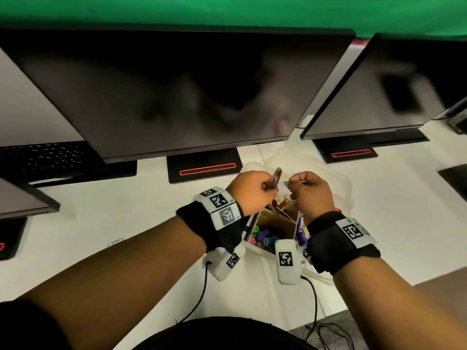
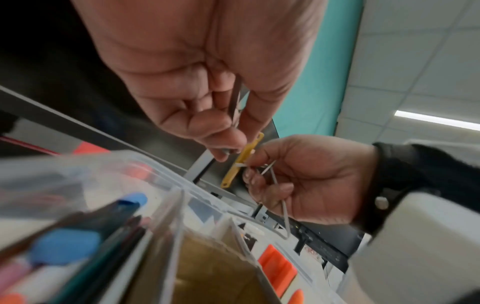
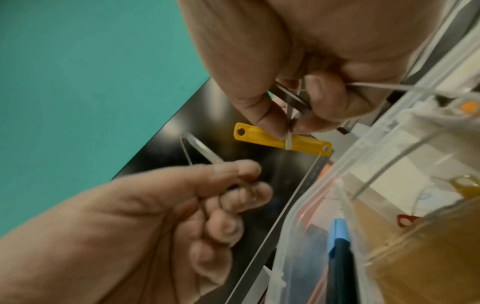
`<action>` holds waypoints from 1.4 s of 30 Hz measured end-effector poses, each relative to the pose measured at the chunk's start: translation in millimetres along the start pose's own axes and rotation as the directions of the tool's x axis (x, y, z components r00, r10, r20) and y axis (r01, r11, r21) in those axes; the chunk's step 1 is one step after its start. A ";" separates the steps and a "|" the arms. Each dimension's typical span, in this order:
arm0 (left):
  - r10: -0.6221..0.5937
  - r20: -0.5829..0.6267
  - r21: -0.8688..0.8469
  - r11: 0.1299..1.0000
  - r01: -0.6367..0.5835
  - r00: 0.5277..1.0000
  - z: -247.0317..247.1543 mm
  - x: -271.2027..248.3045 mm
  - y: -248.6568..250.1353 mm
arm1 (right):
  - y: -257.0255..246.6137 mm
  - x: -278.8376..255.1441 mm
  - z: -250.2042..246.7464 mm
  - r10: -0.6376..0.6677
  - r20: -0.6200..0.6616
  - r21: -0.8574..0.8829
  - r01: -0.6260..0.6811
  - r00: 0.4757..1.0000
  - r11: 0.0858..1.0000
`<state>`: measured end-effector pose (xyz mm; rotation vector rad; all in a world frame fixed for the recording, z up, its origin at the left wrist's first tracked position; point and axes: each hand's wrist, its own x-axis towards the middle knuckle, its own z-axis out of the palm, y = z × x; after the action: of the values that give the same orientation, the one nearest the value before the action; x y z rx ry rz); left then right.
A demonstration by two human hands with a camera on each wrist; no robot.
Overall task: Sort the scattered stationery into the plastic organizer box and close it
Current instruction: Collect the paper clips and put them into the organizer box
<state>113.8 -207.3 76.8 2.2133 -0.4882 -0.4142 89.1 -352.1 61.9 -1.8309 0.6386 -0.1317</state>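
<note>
I have both hands raised just above the open plastic organizer box (image 1: 255,245), which sits toward the right part of the white desk (image 1: 141,223) in front of the monitors (image 1: 177,92). My left hand (image 1: 249,192) is curled around a thin dark clip-like piece (image 1: 274,176); I cannot tell exactly what it is. My right hand (image 1: 312,194) pinches a white cable tie (image 3: 288,142) looped around a small yellow tag (image 3: 262,137), and a few more ties trail from its fingers. Neither item has gone into the box yet. The near compartments already hold pens, coloured caps and a blue-tipped marker (image 2: 131,200), so I judge the sorting well along. The clear lid (image 1: 326,173) lies open behind the box at its far edge, so closing is still to do. How much loose stationery remains on the desk I cannot see, because my arms cover much of it.
</note>
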 end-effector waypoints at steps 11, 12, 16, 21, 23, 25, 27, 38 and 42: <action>-0.148 0.099 0.102 0.985 0.138 0.984 37.6 30.9 7.0 | 21.8 28.3 1.8 0.149 0.053 -0.079 -0.145 0.987 0.986; -0.152 0.094 0.087 0.986 0.144 0.984 35.7 29.5 5.4 | 22.5 28.4 1.1 0.165 0.073 -0.102 -0.158 0.984 0.982; -0.131 0.074 -0.034 0.990 0.134 0.989 21.5 22.1 -5.4 | 17.8 25.3 -1.5 0.130 0.085 -0.186 -0.112 0.988 0.976; -0.165 -0.067 -0.182 0.972 0.151 0.984 -19.6 5.5 -34.6 | -9.9 6.8 14.4 0.021 0.138 -0.127 -0.003 0.990 0.992; -0.190 -0.106 -0.153 0.973 0.173 0.976 -39.0 -3.4 -50.5 | -24.5 -11.6 33.6 -0.030 0.242 -0.105 0.057 0.970 0.993; -0.227 -0.134 -0.144 0.968 0.208 0.965 -57.6 -15.5 -67.6 | -35.5 -32.0 59.4 -0.135 0.340 -0.171 0.202 0.931 0.964; -0.272 -0.114 -0.071 0.962 0.265 0.956 -71.4 -28.3 -87.2 | -42.7 -51.9 83.6 -0.228 0.448 -0.256 0.368 0.865 0.894; -0.589 0.090 0.355 0.773 0.526 0.803 -93.6 -131.2 -203.3 | 34.5 -115.6 159.8 0.193 0.782 -0.618 0.699 0.592 0.359; -0.661 0.056 0.462 0.681 0.568 0.748 -91.3 -155.5 -229.1 | 58.0 -107.9 155.9 0.291 0.640 -0.766 0.559 0.712 0.317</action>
<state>66.2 61.8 -24.8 2.7470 0.1189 -1.0071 38.2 -180.2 -23.0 -2.8376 -0.1561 1.0646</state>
